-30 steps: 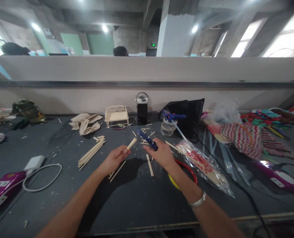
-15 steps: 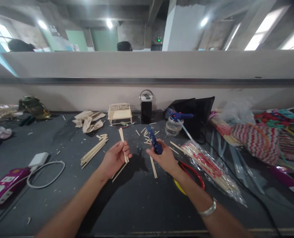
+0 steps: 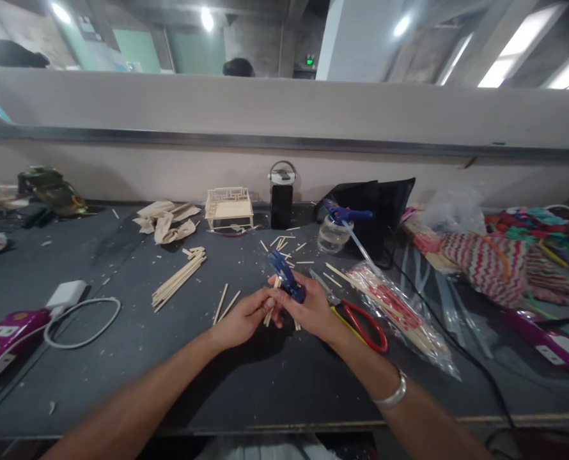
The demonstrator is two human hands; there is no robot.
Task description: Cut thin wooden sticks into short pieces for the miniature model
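Observation:
My left hand [image 3: 249, 314] is closed around several thin wooden sticks [image 3: 268, 317], whose lower ends show below the fingers. My right hand [image 3: 308, 306] grips a dark blue hand tool [image 3: 287, 275]; its exact kind I cannot make out. The two hands meet, and the tool's body lies across the upper part of the sticks. Short cut stick pieces [image 3: 280, 243] are scattered just beyond the hands. Two loose sticks [image 3: 221, 303] lie left of my left hand. Red-and-yellow-handled scissors [image 3: 364, 326] lie beside my right wrist.
A stack of sticks [image 3: 179, 281] lies left. Behind stand a small wooden furniture model [image 3: 229, 209], a black phone [image 3: 281, 206] and a glue gun [image 3: 346, 214] on a jar [image 3: 332, 236]. A plastic bag of sticks [image 3: 404, 313] lies right, near a black cable [image 3: 461, 358].
My left hand has moved right with its sticks, and my right hand has brought the blue tool over to them. The hands now touch. The head view has tilted down slightly.

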